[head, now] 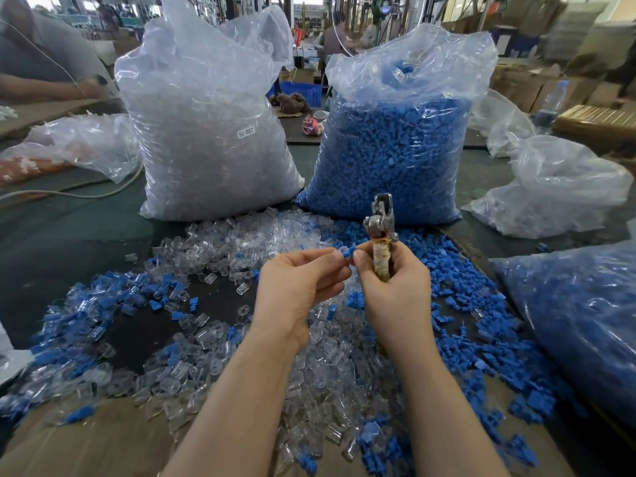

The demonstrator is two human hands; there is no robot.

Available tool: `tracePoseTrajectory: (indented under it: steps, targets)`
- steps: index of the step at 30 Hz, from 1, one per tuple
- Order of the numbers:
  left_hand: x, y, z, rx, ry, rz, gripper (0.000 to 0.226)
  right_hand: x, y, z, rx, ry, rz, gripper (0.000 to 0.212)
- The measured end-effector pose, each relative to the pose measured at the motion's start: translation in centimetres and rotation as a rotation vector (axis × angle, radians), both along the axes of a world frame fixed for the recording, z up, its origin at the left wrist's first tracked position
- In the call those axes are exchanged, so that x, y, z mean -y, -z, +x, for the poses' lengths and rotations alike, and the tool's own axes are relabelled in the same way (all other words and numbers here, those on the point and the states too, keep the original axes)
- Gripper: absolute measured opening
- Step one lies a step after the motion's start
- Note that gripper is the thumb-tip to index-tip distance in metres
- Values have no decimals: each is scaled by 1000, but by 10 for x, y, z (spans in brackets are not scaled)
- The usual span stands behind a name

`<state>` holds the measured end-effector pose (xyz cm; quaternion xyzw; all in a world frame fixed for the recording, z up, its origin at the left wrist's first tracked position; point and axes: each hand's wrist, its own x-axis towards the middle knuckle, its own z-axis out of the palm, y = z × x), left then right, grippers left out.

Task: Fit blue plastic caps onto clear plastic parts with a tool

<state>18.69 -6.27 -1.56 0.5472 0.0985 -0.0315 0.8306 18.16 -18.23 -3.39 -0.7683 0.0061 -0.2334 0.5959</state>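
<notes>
Blue cap (345, 252): held above the tabletop (69, 242), between the two hands, over the loose heap of clear parts (282, 235) and blue caps (457, 287). Left hand (297, 287): fingers curled, tips pinching the cap from the left. Right hand (392, 280): lower fingers wrapped round the tape-bound handle of the metal crimping tool (380, 232), which stands upright, head pointing away; thumb and forefinger reach across and touch the same cap. A clear part seems to sit just under the cap at the fingertips, but it is too transparent to confirm.

Stock: tall bag of clear parts (213, 132) at left rear, bag of blue caps (395, 146) at right rear, a further bag of blue pieces (578, 321) at the right edge.

Step in hand, as judged: seating the cap by hand before pressing with the tool. To do well:
- line up the cap's stem with the opening of the clear part before pushing; a skewed start would likely jam or scuff.
- keep the pinch on the cap's sides so the end stays free.
- keep the tool steady in the palm so its head is ready to receive the pair.
- press only once the cap sits square.
</notes>
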Motion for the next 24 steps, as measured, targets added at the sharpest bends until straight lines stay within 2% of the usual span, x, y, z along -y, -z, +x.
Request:
tracePoseTrajectory:
  steps: [7, 14, 24]
  targets:
    - [3, -1, -2, 45, -30, -17, 6, -2, 2, -2, 18, 64, -45, 9]
    - [13, -3, -7, 176, -61, 86, 11, -2, 1, -1, 85, 114, 80, 11]
    - [17, -2, -8, 254, -68, 151, 13, -2, 1, -1, 70, 101, 63, 12]
